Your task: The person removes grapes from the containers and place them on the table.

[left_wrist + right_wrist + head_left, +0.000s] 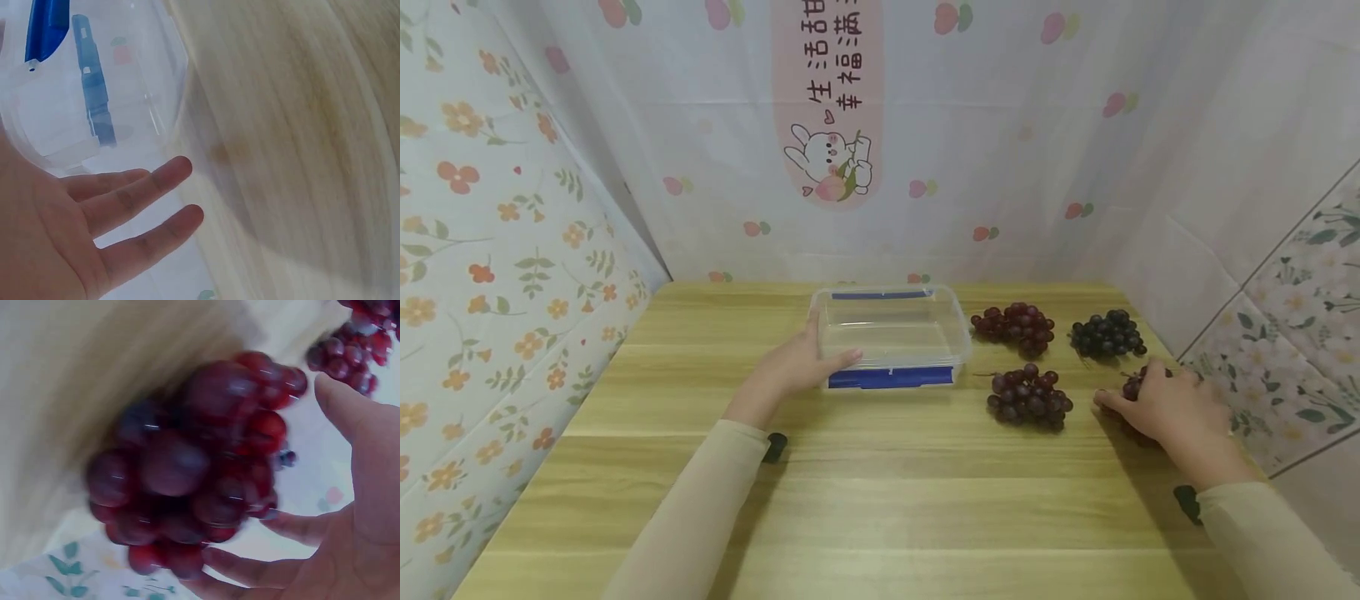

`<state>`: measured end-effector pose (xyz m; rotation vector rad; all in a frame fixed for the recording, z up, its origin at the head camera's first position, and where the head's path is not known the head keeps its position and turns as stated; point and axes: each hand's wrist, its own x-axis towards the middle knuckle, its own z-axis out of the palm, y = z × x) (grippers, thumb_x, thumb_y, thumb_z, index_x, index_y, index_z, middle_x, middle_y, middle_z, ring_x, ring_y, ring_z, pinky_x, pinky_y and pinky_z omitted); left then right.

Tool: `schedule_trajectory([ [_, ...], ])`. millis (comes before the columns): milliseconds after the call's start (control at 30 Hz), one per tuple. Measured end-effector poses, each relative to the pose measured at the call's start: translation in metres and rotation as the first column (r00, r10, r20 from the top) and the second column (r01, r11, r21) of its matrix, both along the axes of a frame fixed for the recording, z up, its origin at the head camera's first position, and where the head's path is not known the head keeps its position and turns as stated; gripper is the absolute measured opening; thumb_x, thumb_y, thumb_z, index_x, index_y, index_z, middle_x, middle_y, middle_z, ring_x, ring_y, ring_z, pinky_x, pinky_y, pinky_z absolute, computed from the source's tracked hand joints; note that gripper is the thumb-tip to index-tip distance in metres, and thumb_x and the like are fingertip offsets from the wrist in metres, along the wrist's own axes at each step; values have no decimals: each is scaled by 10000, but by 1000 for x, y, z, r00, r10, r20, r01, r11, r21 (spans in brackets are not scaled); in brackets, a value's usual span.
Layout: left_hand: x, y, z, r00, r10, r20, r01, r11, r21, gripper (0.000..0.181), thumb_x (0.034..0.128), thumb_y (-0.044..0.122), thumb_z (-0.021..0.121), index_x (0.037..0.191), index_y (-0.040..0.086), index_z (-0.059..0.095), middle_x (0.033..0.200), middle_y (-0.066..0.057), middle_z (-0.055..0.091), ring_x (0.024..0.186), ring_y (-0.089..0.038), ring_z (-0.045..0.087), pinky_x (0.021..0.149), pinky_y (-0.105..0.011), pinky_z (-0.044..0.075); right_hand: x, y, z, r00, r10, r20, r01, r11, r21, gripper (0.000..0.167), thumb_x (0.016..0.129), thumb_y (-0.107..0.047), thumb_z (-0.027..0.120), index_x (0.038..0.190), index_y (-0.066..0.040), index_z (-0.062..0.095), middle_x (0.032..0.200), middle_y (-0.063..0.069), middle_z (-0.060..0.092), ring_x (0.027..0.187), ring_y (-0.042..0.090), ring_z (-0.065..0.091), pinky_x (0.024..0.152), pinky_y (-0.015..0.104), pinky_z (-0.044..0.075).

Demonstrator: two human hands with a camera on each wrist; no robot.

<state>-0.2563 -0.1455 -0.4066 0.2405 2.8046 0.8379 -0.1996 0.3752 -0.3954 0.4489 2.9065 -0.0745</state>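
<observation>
A clear plastic food container (891,337) with blue clips stands toward the back of the wooden table. My left hand (801,354) rests against its left front corner, thumb along the front side. In the left wrist view, the fingers (147,247) of that hand are fairly straight and spread beside the container (134,81). At the right table edge, my right hand (1176,412) reaches over a bunch of dark red grapes (1131,387), partly hiding it. In the right wrist view, spread fingers touch or nearly touch this bunch (181,469), with the thumb apart from it.
Between the container and my right hand lie two red grape bunches (1018,327) (1030,398). A near-black grape bunch (1107,335) is at the back right. Patterned cloth (1000,150) stands behind the table (925,492), with more cloth at both sides.
</observation>
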Motion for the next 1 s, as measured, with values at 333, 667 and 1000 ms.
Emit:
schedule_trajectory([
  [333, 2, -6, 4, 998, -19, 67, 19, 1000, 9, 1393, 801, 981, 510, 1656, 246, -307, 1700, -280, 335, 1447, -479, 538, 1178, -634, 435, -6, -33, 37, 988, 96, -121, -102, 994, -41, 1062, 968, -648, 647, 1621, 80, 233, 1506, 519, 232, 1351, 737, 238, 1014, 913, 229],
  [667, 7, -9, 9, 992, -53, 113, 50, 998, 30, 1406, 813, 952, 548, 1653, 227, -314, 1712, -291, 295, 1515, -499, 441, 1239, -641, 355, -19, -80, 68, 961, 241, -134, -238, 970, 38, 951, 1019, -610, 617, 1620, 54, 296, 1564, 478, 241, 1413, 701, 252, 1057, 908, 230],
  [1000, 4, -4, 34, 994, -49, 100, 64, 986, -154, 1361, 855, 886, 592, 1700, 162, -192, 1645, -317, 416, 1485, -491, 488, 1183, -645, 421, -59, -123, 89, 927, 348, -141, -348, 937, 20, 1017, 1012, -798, 395, 1642, -2, 327, 1614, 412, 307, 1470, 650, 283, 1091, 867, 281],
])
